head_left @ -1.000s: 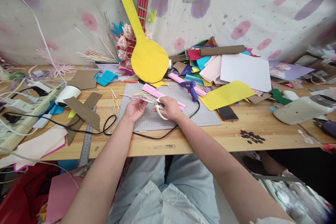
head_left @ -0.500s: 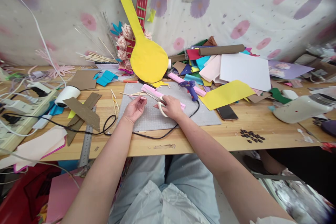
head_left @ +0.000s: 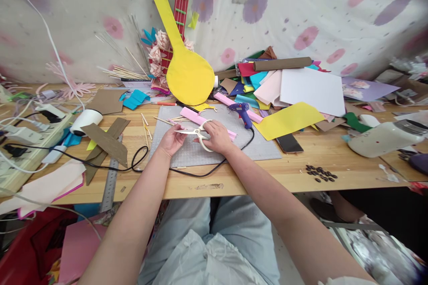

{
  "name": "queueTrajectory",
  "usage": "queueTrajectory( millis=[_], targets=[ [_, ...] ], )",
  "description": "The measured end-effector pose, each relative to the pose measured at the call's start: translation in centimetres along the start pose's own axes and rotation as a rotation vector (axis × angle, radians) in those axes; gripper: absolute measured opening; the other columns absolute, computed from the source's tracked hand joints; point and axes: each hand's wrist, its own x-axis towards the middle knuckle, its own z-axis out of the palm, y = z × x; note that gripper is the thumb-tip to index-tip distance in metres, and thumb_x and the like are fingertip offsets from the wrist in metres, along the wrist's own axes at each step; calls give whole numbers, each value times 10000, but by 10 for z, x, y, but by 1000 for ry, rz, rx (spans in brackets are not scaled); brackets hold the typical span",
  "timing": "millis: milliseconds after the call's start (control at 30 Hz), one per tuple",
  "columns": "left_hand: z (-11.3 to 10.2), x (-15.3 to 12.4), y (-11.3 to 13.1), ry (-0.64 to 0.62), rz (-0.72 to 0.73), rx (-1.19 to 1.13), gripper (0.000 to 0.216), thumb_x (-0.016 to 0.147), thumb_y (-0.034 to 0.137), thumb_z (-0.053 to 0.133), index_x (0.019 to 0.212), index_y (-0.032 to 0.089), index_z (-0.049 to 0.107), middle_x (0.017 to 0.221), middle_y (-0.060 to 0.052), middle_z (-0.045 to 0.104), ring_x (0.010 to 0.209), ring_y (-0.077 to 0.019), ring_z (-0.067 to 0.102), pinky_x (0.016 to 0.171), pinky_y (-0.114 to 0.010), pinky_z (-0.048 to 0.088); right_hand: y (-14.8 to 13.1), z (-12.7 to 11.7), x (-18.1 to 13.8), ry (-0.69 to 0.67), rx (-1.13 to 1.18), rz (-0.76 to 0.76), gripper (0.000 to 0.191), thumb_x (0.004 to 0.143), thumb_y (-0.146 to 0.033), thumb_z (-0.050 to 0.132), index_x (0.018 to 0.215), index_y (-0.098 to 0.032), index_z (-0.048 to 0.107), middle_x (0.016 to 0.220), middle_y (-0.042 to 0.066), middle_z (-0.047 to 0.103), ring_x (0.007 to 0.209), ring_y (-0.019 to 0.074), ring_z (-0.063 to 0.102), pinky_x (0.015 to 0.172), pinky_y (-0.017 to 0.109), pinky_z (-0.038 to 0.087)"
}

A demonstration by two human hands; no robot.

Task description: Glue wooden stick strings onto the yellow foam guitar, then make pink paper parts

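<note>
My right hand [head_left: 217,137] grips white-handled scissors [head_left: 196,132] over a grey cutting mat [head_left: 214,151], blades pointing left toward my left hand [head_left: 171,140]. My left hand is curled in a pinch at the blade tips, on something small that I cannot make out. A pink foam strip [head_left: 197,118] lies just behind the scissors. Thin wooden sticks [head_left: 167,120] lie at the mat's back left corner.
A blue glue gun [head_left: 243,113] stands behind my right hand, its black cord [head_left: 197,173] looping across the wooden table [head_left: 267,173]. Yellow guitar-shaped foam [head_left: 187,71] leans on the wall. Coloured sheets [head_left: 294,93] pile at right; phone [head_left: 289,143], brown cardboard [head_left: 107,142], steel ruler [head_left: 109,182].
The scissors swung from pointing up-left to lying level with blades toward my left hand. My left hand shifted slightly down to meet the tips.
</note>
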Motion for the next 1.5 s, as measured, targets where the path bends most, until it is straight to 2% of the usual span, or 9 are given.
queueTrajectory(
  millis=[433, 1000, 1100, 1200, 1367, 1500],
  targets=[
    [0, 1, 1, 45, 12, -6, 238, 830, 56, 350, 719, 126, 548, 562, 19, 575, 493, -57, 570, 455, -133, 491, -1, 6, -3, 16, -43, 47, 273, 741, -445, 515, 713, -174, 517, 704, 58, 571, 706, 171, 479, 644, 282, 273],
    [-3, 3, 0, 37, -6, 0, 231, 822, 43, 348, 780, 118, 562, 569, 13, 597, 509, -64, 586, 478, -132, 501, -1, 6, -4, 58, -84, 31, 270, 740, -440, 511, 709, -173, 534, 706, 61, 587, 702, 171, 486, 640, 283, 273],
    [-4, 3, -1, 25, 2, -1, 223, 825, 52, 357, 796, 123, 566, 561, 21, 583, 510, -55, 577, 508, -130, 508, 0, 7, -5, 36, -81, 38, 288, 753, -448, 495, 671, -176, 534, 668, 49, 585, 664, 155, 486, 618, 273, 265],
    [-3, 2, -1, -10, 8, 3, 217, 838, 79, 364, 732, 119, 549, 539, 22, 556, 491, -41, 555, 532, -126, 512, 3, 8, -5, 12, -78, 57, 308, 774, -458, 470, 660, -179, 532, 650, 42, 584, 650, 146, 487, 602, 266, 257],
    [1, -2, 2, -61, -29, 48, 229, 850, 129, 376, 657, 120, 500, 547, 14, 521, 501, -32, 541, 544, -120, 504, 9, 5, -3, 29, -80, 160, 326, 776, -490, 460, 691, -180, 514, 680, 47, 576, 676, 155, 490, 614, 269, 264],
    [1, -4, 1, -68, -11, 129, 144, 816, 134, 431, 687, 124, 495, 587, 10, 539, 492, -36, 530, 525, -138, 492, 8, 1, -2, 40, -47, 184, 318, 771, -489, 465, 688, -183, 488, 685, 45, 557, 683, 158, 478, 626, 268, 272]
  ],
)
